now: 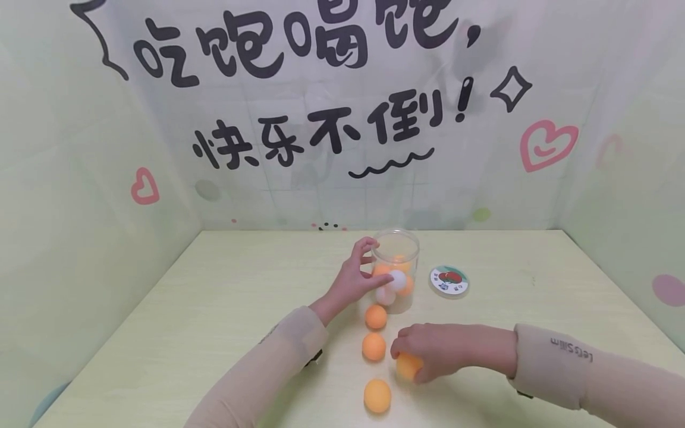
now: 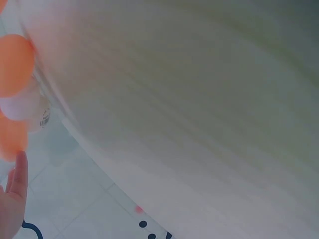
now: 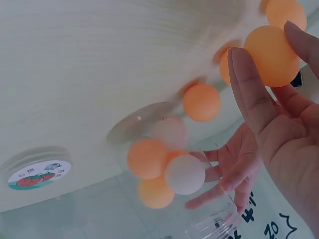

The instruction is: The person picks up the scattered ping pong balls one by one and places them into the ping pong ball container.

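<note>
Orange ball (image 3: 272,57) pinched at tips of right hand (image 1: 440,349); left hand (image 1: 355,274) grips clear jar (image 1: 401,245).

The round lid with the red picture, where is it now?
In the head view, the lid lies on the table, just right of the clear jar.

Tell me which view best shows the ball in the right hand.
The right wrist view: there the ball is large and mostly uncovered in the right hand. The head view shows it smaller, partly hidden by that hand. The left wrist view shows neither that hand nor the held ball.
</note>
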Tool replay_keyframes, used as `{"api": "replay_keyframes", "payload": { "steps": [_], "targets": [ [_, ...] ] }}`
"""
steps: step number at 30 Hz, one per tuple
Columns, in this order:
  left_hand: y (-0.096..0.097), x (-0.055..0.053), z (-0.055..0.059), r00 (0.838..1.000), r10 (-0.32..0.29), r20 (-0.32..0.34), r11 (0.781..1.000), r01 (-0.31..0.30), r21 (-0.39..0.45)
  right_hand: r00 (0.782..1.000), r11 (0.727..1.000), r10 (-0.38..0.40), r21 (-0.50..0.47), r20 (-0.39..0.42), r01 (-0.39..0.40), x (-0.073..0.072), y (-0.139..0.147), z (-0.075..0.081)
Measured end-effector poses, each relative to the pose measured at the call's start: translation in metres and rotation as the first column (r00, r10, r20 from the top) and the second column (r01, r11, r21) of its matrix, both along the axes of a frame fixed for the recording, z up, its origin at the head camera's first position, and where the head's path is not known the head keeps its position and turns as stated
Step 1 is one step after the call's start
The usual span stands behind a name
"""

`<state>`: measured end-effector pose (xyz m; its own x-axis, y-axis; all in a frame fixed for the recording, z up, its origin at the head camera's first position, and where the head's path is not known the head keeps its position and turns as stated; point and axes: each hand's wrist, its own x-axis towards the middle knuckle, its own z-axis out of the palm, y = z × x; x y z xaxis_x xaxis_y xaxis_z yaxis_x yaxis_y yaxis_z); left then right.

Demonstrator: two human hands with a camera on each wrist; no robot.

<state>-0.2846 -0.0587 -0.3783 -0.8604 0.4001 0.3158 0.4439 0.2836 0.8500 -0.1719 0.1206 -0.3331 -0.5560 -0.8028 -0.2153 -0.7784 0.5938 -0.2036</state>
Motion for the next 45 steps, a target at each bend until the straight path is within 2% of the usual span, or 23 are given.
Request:
{"api": "replay_keyframes", "payload": {
  "steps": [13,20,26,36,45],
  "targets": [
    [0.000,-0.001,0.000,1.000,0.007,-0.006,1.000,-0.007,-0.017,0.999,0.998,-0.055,0.019,-0.001,0.055,-0.007,0.000,0.033],
    [0.000,-0.001,0.000,1.000,0.004,0.003,1.000,-0.004,-0.012,0.999,0.999,-0.046,0.005,0.003,0.046,-0.010,0.001,0.048],
    [0.000,-0.001,0.000,1.000,-0.001,-0.005,1.000,0.001,-0.015,0.999,1.000,-0.026,-0.002,-0.025,0.026,-0.016,0.005,0.061],
    [0.000,-0.002,-0.002,1.000,0.006,-0.012,1.000,-0.006,-0.020,0.998,0.997,-0.064,-0.033,0.020,0.064,-0.028,0.007,0.085],
    [0.000,-0.003,-0.002,1.000,0.007,0.003,1.000,-0.007,-0.022,0.998,0.994,-0.056,-0.094,-0.042,0.052,-0.045,0.010,0.099]
  ]
}}
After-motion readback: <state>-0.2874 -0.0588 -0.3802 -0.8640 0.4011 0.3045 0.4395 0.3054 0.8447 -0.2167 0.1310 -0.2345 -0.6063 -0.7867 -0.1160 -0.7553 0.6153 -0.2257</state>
